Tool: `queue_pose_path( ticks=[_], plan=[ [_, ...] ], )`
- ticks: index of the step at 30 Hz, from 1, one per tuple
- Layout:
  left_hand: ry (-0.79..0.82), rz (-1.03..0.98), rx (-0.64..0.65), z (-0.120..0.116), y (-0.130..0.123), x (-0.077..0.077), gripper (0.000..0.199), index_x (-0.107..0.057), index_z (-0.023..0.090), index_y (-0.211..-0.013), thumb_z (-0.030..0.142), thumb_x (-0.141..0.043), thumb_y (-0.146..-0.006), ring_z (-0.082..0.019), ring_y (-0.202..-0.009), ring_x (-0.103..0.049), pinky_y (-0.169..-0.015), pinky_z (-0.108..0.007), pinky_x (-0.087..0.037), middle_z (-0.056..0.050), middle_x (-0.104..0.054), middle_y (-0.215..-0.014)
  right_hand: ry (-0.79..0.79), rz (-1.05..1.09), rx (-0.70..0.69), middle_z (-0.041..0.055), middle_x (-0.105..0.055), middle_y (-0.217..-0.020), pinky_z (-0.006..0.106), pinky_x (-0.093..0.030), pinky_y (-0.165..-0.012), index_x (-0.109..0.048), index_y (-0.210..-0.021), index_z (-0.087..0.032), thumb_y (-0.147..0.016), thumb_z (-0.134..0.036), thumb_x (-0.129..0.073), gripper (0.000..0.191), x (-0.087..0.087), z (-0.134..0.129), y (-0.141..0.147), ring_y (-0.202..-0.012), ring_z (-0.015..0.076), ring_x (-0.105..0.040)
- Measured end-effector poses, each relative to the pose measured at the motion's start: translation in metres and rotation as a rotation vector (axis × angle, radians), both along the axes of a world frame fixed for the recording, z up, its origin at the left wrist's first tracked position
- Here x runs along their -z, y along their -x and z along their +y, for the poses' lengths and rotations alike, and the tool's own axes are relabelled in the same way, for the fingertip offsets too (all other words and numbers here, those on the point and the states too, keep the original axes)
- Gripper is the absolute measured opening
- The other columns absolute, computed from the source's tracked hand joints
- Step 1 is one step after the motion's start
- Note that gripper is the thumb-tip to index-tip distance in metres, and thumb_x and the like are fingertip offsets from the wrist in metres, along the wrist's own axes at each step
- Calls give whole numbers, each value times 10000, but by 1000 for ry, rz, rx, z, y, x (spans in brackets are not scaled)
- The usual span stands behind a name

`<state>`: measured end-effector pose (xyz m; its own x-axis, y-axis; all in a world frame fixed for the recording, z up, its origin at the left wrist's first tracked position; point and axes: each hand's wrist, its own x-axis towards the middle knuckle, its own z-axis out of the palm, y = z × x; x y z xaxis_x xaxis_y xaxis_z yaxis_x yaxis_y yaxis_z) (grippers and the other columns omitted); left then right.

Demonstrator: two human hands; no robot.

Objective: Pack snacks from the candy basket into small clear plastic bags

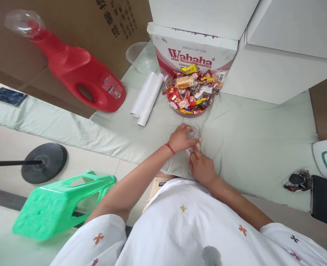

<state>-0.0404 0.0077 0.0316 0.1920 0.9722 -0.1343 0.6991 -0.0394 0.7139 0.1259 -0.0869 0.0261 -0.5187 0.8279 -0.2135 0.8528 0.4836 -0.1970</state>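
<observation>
Both hands meet on a small clear plastic packet [194, 133] at the near edge of the pale green cloth. My left hand [180, 139], with a red string on the wrist, is closed on its upper left side. From below, my right hand [203, 168] grips the lower end with fingers bent. Something pale shows inside the packet, but its kind cannot be made out. Just beyond my hands sits a round bowl [189, 113] heaped with wrapped sweets and snacks [191, 92].
A Wahaha carton [195, 51] and white boxes [265, 74] stand behind the bowl. Left are two white rolls [147, 99], a red jug [83, 74], a green stool [47, 210] and a black round base [45, 162]. Keys [298, 181] and a black phone [322, 199] lie right.
</observation>
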Motion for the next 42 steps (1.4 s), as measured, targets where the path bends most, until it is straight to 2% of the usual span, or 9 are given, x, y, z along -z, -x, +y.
queue_pose_path(
  ticks=[3,7,15,18,23,25,31,36,42],
  plan=[
    [38,192,-79,5,-9,5,163,-678,188,-838,350,-680,-854,-294,-1042,-617,-855,-393,-509,-119,-684,-1024,37,-9,0,167,-332,-1699,398,-538,-652,-659,-1270,-159,-1002,-191,-433,352,-6,-1,0,-806,261,-722],
    [29,226,-164,7,-7,16,265,-634,204,-753,372,-568,-947,-273,-956,-620,-817,-391,-492,-105,-676,-933,48,4,-43,94,-285,-1728,404,-542,-724,-686,-1220,-185,-1034,-185,-390,349,-7,-10,-11,-832,242,-715],
    [-88,354,-297,-1,4,26,270,-650,207,-1040,452,-553,-983,-295,-1089,-602,-852,-381,-500,-122,-645,-1119,210,145,-248,127,-428,-1657,441,-591,-878,-591,-1460,-198,-1012,-225,-519,455,-10,-33,-64,-1093,283,-726],
    [-139,332,-287,-2,5,28,285,-626,201,-1172,400,-556,-981,-283,-1133,-589,-899,-377,-503,-126,-618,-1201,331,328,-294,62,-610,-1516,386,-603,-893,-682,-1340,-285,-1017,-243,-512,367,-15,-33,-92,-1102,231,-734],
    [-313,282,-307,-10,9,16,324,-634,161,-1245,300,-530,-971,-308,-1321,-484,-1127,-459,-401,-187,-566,-1347,90,480,-51,101,-698,-1345,380,-595,-888,-700,-1283,-253,-1010,-141,-376,439,-7,-14,-120,-1089,216,-714],
    [-375,254,-220,-17,11,6,353,-647,178,-1280,264,-488,-977,-309,-1416,-431,-1187,-487,-330,-182,-544,-1446,-1,380,-34,125,-655,-1396,402,-582,-875,-676,-1340,-242,-988,-108,-354,496,1,-2,-120,-1085,237,-690],
    [-351,138,449,-46,20,3,397,-710,271,-1289,227,-461,-983,-262,-1504,-437,-1266,-518,-210,-68,-659,-1458,-92,270,-379,106,-650,-1396,398,-532,-882,-649,-1397,-280,-1004,-62,-384,522,15,25,-104,-1078,246,-626],
    [-265,112,466,-65,28,28,514,-590,279,-1477,189,-433,-996,-240,-1513,-446,-1247,-512,-271,-69,-566,-1568,-43,456,-562,85,-733,-1281,348,-532,-726,-758,-1116,-233,-1060,-192,-464,302,9,37,-95,-885,207,-646],
    [-282,72,446,-69,23,41,479,-620,281,-1445,198,-457,-1002,-254,-1524,-435,-1263,-545,-268,-72,-601,-1533,231,718,-187,37,-752,-947,311,-536,-758,-732,-1116,-261,-1046,-253,-477,265,-1,68,-61,-842,186,-699]
  ],
)
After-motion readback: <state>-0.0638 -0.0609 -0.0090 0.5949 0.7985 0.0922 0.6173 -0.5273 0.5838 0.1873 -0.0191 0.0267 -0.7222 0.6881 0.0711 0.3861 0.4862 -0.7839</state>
